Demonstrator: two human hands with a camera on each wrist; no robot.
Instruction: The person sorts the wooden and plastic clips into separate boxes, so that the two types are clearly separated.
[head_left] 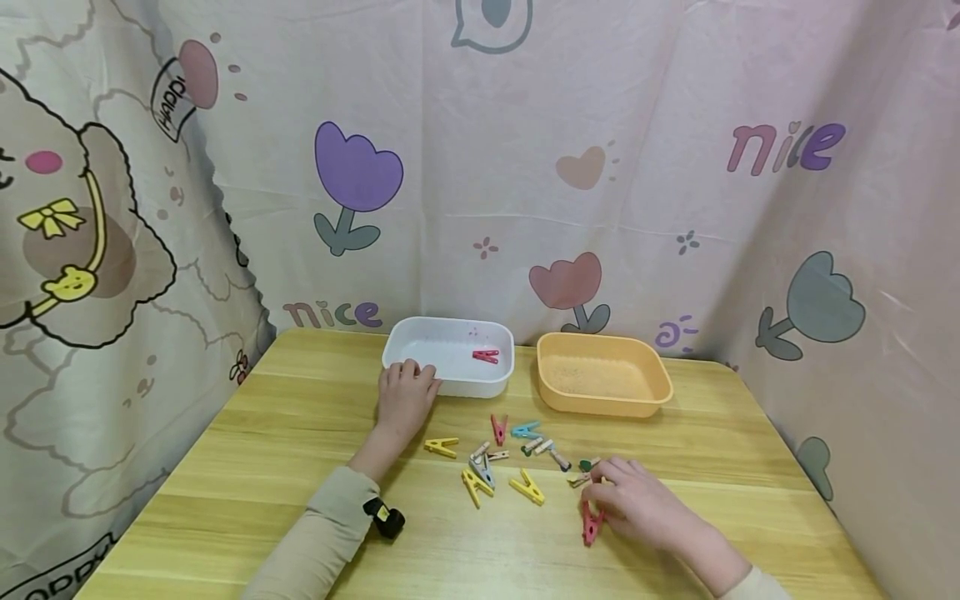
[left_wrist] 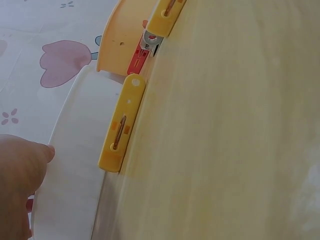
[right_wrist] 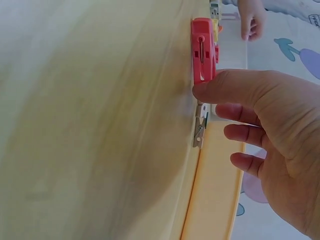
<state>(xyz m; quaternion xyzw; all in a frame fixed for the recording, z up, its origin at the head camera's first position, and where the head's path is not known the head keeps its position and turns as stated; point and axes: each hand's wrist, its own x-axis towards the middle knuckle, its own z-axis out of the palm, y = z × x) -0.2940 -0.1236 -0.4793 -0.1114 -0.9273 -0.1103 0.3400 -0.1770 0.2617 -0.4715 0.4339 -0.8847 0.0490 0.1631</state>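
Note:
My left hand (head_left: pixel 405 400) grips the near left rim of a white plastic basin (head_left: pixel 487 387), its thumb showing at the rim in the left wrist view. A red clothespin (head_left: pixel 486 357) lies inside that basin. At the right, my right hand (head_left: pixel 637 504) pinches another red clothespin (head_left: pixel 591 528) on the table; in the right wrist view the thumb is at its end and the index finger is mostly hidden. Small wooden clothespins (head_left: pixel 579 481) lie just beyond these fingers. Between the hands are yellow clothespins (head_left: pixel 527 487), a grey one (head_left: pixel 483 472), a blue one (head_left: pixel 527 430) and a red one (head_left: pixel 499 429).
An orange-yellow basin (head_left: pixel 603 408) stands right of the white one, near the back of the wooden table (head_left: pixel 247 467). More small clothespins (head_left: pixel 543 447) are scattered mid-table. A printed cloth (head_left: pixel 480 167) hangs behind and along the sides.

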